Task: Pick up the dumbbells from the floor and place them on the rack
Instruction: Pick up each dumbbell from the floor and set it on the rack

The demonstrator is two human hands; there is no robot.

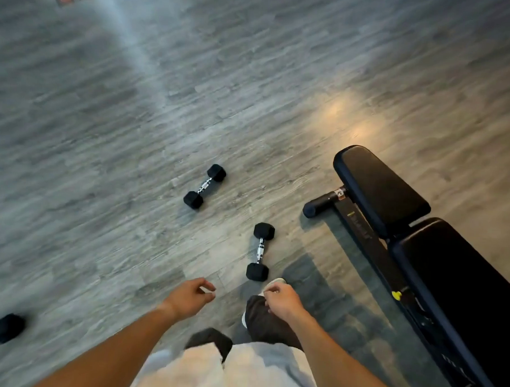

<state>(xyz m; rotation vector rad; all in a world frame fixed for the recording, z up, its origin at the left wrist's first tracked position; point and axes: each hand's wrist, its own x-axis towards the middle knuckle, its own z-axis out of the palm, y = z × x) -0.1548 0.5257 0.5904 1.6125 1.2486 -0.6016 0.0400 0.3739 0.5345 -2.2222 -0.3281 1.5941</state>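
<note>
left hand (189, 297) out low, fingers loosely curled, empty | right hand (281, 299) likewise, over knee | near dumbbell (260, 251) on floor (103, 157) just ahead; far dumbbell (204, 186) beyond | bench (393, 199) right

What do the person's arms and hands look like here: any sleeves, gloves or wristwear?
Both forearms are bare right up to the bottom of the frame: no sleeves show. The left hand and right hand wear no gloves, and no watch, band or ring is visible. No markings can be made out on either arm.
</note>
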